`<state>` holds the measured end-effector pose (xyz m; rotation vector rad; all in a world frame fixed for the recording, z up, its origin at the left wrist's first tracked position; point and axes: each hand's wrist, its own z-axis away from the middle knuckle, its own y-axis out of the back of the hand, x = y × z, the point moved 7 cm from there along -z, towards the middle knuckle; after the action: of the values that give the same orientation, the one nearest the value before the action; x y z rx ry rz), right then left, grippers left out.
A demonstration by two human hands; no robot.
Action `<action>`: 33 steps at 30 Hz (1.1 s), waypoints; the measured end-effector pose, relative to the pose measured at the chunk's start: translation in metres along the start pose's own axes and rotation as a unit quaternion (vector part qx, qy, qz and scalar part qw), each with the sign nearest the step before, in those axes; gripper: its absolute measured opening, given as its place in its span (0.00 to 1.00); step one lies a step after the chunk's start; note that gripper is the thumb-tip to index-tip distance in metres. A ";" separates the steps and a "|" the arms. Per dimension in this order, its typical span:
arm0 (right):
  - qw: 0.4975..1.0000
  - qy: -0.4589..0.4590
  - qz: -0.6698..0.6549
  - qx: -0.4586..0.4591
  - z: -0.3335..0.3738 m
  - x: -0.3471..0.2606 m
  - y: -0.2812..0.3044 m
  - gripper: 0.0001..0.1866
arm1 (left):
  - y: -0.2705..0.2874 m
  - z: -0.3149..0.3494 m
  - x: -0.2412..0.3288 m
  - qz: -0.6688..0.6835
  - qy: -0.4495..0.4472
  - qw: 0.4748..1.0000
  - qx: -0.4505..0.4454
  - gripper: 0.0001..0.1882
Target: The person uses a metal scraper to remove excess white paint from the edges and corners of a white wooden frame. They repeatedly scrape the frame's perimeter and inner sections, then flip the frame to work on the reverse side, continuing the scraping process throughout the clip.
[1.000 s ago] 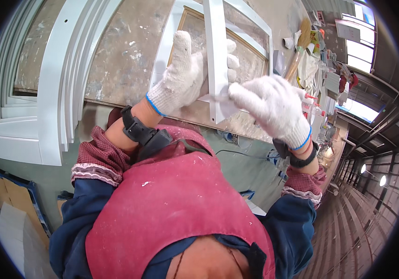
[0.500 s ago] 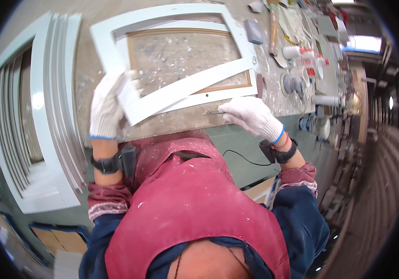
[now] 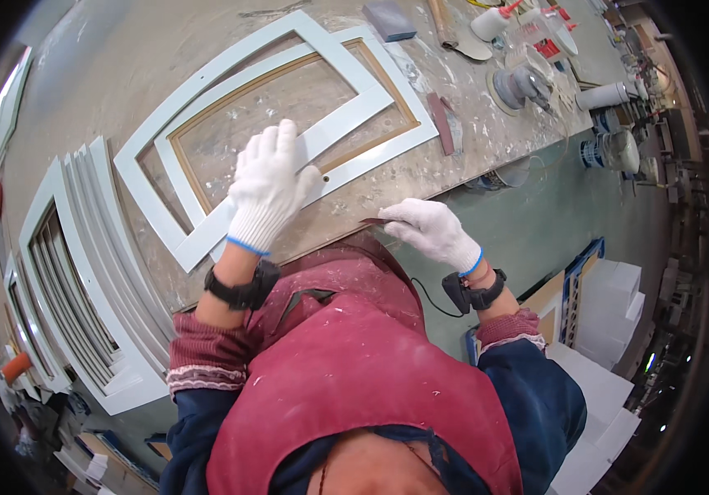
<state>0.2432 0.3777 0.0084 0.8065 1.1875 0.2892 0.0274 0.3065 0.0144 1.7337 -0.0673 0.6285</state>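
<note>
Two white rectangular frames lie overlapping on the workbench. My left hand (image 3: 270, 183), in a white knit glove, rests flat on the front bar of the upper white frame (image 3: 345, 122), fingers stretched and thumb apart. The lower white frame (image 3: 383, 162) shows a brown inner edge and a small dark hole in its near bar. By the bench's front edge, my gloved right hand (image 3: 433, 233) pinches a thin brownish-red piece of sandpaper (image 3: 375, 221). That hand is apart from both frames.
White frames stand in a stacked row (image 3: 94, 272) at the left. On the right of the bench (image 3: 206, 58) are a grey block (image 3: 389, 21), reddish strips (image 3: 439, 124), a round sander (image 3: 519, 87) and bottles (image 3: 493, 22). White boxes (image 3: 606, 313) sit below at right.
My left hand has left the upper frame's corner and now lies on its front bar. That frame has shifted over the lower one. The right hand still pinches the thin piece; the view has turned.
</note>
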 end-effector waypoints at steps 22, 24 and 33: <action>0.940 0.185 -0.235 0.163 0.008 -0.014 0.063 0.08 | 0.042 0.076 0.031 -0.053 -0.061 0.997 -0.022 0.20; 0.943 0.192 -0.250 0.103 0.000 -0.018 0.056 0.08 | 0.045 0.082 0.031 -0.040 -0.072 0.997 -0.003 0.20; 0.965 0.145 -0.185 0.116 -0.055 -0.003 0.087 0.15 | 0.048 0.102 0.035 -0.031 -0.108 0.993 -0.023 0.19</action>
<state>0.2104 0.4584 0.0628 0.7405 1.6424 -0.0455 0.0779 0.2095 0.0596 1.7462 -0.1766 0.3902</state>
